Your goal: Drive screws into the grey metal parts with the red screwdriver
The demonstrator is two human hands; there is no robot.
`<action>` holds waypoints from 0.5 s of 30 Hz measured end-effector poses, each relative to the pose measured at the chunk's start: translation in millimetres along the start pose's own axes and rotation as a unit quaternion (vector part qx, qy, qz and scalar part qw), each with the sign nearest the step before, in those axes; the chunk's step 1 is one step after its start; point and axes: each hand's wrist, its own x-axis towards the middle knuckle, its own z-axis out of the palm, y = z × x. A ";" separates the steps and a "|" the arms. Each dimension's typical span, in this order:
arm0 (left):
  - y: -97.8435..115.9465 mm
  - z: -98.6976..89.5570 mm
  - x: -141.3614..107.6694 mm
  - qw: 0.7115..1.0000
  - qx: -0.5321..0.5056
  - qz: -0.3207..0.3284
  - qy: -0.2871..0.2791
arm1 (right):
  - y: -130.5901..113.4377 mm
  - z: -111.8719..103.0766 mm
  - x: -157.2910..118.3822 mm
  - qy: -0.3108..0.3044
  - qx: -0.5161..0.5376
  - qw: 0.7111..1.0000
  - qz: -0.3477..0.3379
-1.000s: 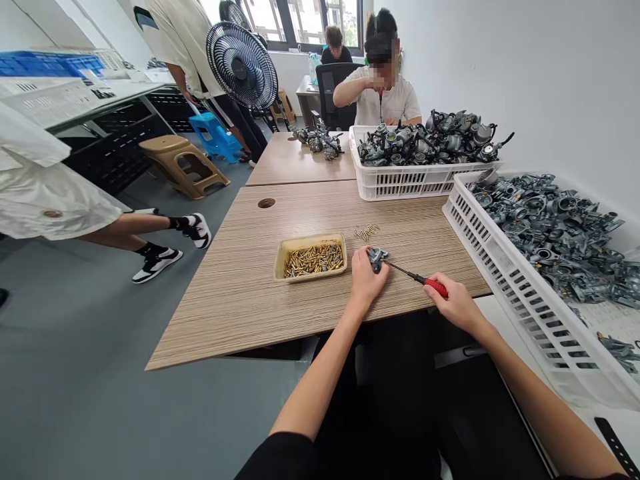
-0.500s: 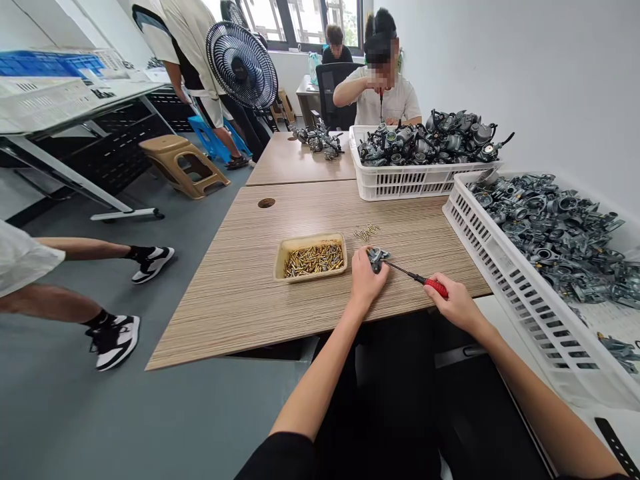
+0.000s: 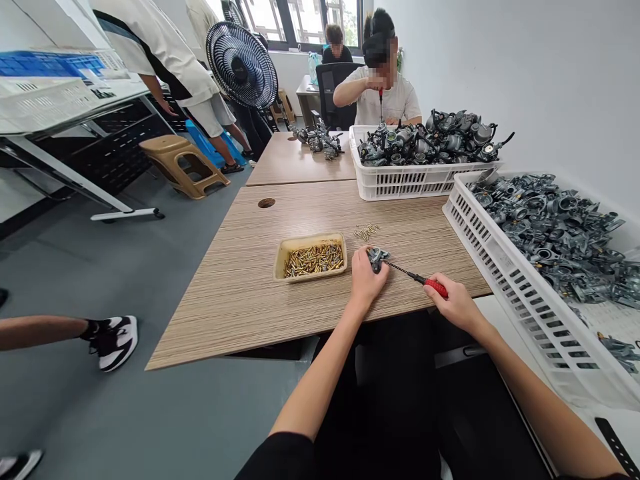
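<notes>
My left hand [image 3: 367,283] is closed round a small grey metal carburetor body [image 3: 379,257] just above the table. In my right hand [image 3: 456,303] is a screwdriver [image 3: 436,287] with a red and black handle, its long thin shaft pointing left. The tip meets the carburetor body; exactly where it seats is too small to see. Left of my left hand stands a cream plastic tray [image 3: 278,265] full of small brass-coloured screw-like parts [image 3: 315,259]. A loose little pile of brass pieces [image 3: 367,232] lies on the wood just beyond the carburetor body.
A white crate [image 3: 520,287] of grey metal parts stands at my right; another white crate [image 3: 400,183] heaped with carburetors is beyond. More carburetors [image 3: 320,140] lie on the far table, where a co-worker [image 3: 395,100] sits. A fan [image 3: 241,65] and stool [image 3: 175,160] are left.
My hands, the carburetor body and the screwdriver stay almost in place. At the left, one person has walked out of view toward the left edge, and a standing person has shifted and leans more.
</notes>
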 end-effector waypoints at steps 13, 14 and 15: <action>-1.2 0.6 0.4 1.000 0.001 0.005 0.000 | 0.0 0.0 0.3 -0.005 0.003 1.000 0.001; -1.1 0.6 0.3 1.000 0.000 0.004 0.000 | 0.2 0.1 0.3 -0.006 0.002 1.000 0.000; -0.8 0.5 0.3 1.000 0.000 0.003 0.000 | 0.3 0.3 0.3 -0.006 0.001 1.000 0.001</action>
